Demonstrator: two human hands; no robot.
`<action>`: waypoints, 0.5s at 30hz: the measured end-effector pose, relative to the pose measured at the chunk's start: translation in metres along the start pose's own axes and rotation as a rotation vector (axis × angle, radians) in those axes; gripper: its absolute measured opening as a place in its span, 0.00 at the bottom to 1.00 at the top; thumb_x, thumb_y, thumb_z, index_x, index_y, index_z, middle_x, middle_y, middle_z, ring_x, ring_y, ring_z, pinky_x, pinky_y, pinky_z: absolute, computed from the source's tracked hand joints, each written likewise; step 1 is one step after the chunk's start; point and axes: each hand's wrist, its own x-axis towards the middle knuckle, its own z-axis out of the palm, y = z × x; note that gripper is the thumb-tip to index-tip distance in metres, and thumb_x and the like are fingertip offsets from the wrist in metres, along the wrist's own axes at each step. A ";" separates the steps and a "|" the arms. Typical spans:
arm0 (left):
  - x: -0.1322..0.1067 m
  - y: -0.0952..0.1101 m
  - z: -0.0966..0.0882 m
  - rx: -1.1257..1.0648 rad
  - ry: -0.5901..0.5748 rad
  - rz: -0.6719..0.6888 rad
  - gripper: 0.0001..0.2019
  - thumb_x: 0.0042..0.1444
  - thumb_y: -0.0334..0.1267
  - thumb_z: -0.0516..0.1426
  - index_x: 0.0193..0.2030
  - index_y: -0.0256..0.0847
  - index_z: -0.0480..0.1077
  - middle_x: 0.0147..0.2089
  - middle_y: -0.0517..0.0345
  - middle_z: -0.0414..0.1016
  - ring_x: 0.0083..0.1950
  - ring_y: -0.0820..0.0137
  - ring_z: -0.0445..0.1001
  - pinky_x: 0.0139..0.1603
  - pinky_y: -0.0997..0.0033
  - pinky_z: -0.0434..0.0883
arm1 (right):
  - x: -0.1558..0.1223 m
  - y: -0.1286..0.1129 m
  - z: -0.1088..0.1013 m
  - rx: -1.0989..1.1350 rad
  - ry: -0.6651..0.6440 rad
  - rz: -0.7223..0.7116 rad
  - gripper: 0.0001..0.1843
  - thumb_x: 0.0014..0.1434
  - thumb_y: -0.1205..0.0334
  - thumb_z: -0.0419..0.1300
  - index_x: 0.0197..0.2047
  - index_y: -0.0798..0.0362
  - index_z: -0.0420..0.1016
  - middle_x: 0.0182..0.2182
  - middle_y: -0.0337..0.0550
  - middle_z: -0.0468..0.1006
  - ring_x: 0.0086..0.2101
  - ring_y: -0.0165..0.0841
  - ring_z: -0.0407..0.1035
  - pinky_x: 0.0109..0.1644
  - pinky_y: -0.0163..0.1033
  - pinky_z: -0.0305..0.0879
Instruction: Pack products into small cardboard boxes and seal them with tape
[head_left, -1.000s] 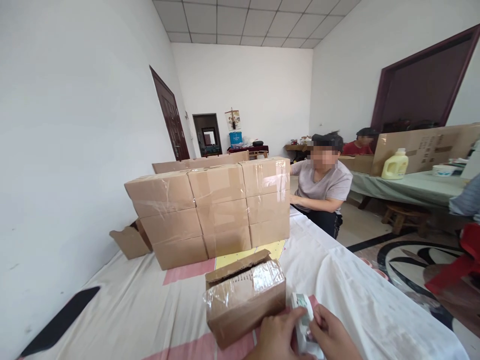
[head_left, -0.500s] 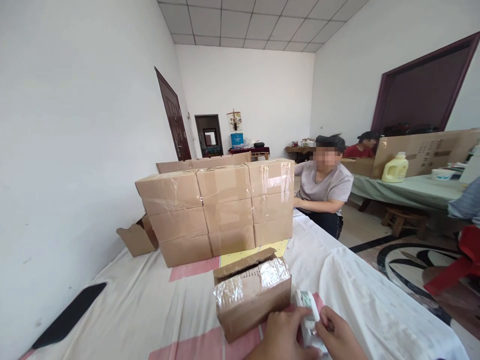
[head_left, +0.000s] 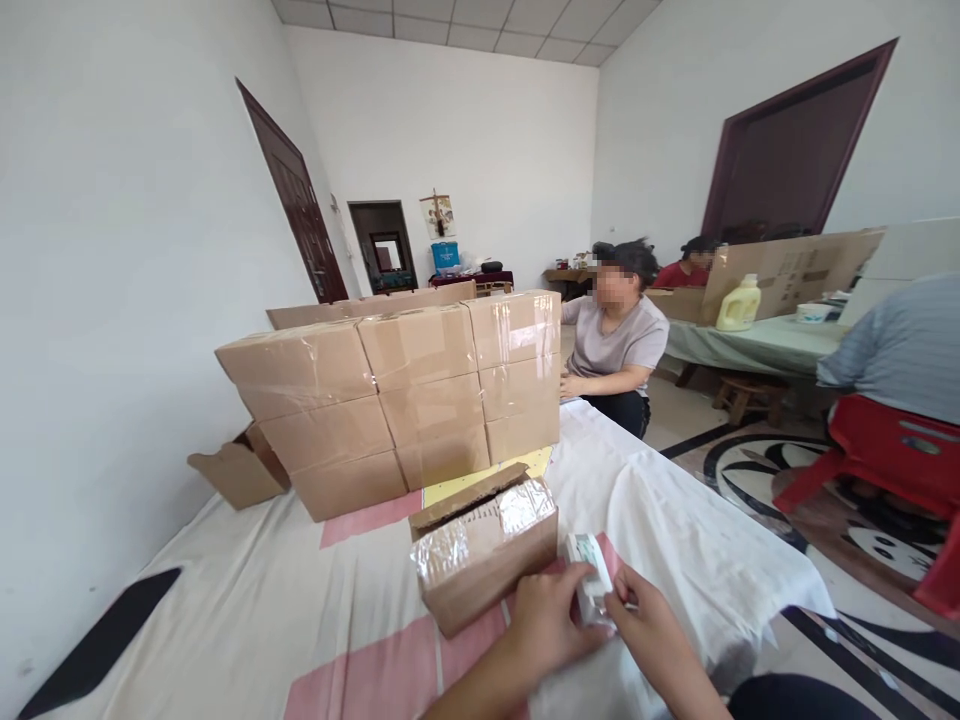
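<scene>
View now farther right, white packet (head_left: 587, 560) between clamped fingers (head_left: 571, 577) of both hands (head_left: 546, 612) (head_left: 649, 618), beside open carton (head_left: 487, 565), contents hidden.

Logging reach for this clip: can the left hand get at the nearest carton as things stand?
Likely yes: the left hand is right beside the nearest carton, with nothing visible between them, though its fingers appear occupied with the white package.

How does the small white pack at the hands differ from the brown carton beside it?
Colour: the white pack has greenish print; the brown carton has shiny clear tape on top. Size: the carton is clearly larger than the pack. State: the left hand grips the pack, right hand fingers at its side; the carton rests on the cloth, one flap raised. Both look box-shaped.
</scene>
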 end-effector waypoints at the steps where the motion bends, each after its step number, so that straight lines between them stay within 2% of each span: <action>1: 0.000 0.000 0.000 0.011 0.001 0.003 0.29 0.49 0.54 0.65 0.58 0.56 0.70 0.42 0.64 0.83 0.40 0.62 0.81 0.42 0.67 0.73 | -0.001 0.000 -0.001 -0.019 0.005 -0.004 0.14 0.47 0.53 0.55 0.24 0.46 0.50 0.21 0.34 0.60 0.26 0.33 0.59 0.32 0.38 0.56; 7: -0.002 0.001 -0.004 0.059 -0.021 0.015 0.29 0.52 0.55 0.64 0.61 0.54 0.69 0.41 0.62 0.83 0.42 0.62 0.81 0.43 0.68 0.73 | -0.012 -0.005 -0.007 -0.108 0.016 0.033 0.13 0.49 0.54 0.56 0.24 0.46 0.53 0.20 0.34 0.62 0.25 0.32 0.59 0.32 0.38 0.55; 11: -0.002 -0.002 -0.004 0.107 -0.057 0.027 0.30 0.56 0.56 0.62 0.64 0.53 0.67 0.42 0.61 0.82 0.43 0.62 0.81 0.44 0.69 0.72 | -0.026 -0.010 -0.008 -0.051 -0.051 0.105 0.15 0.54 0.54 0.57 0.27 0.47 0.52 0.20 0.34 0.67 0.24 0.31 0.61 0.30 0.37 0.55; 15: -0.001 -0.005 -0.003 0.137 -0.070 0.027 0.30 0.59 0.59 0.59 0.65 0.53 0.65 0.42 0.61 0.82 0.44 0.61 0.81 0.44 0.68 0.72 | -0.034 -0.018 -0.010 0.012 -0.117 0.195 0.15 0.56 0.55 0.57 0.30 0.47 0.51 0.22 0.32 0.67 0.20 0.27 0.55 0.26 0.34 0.49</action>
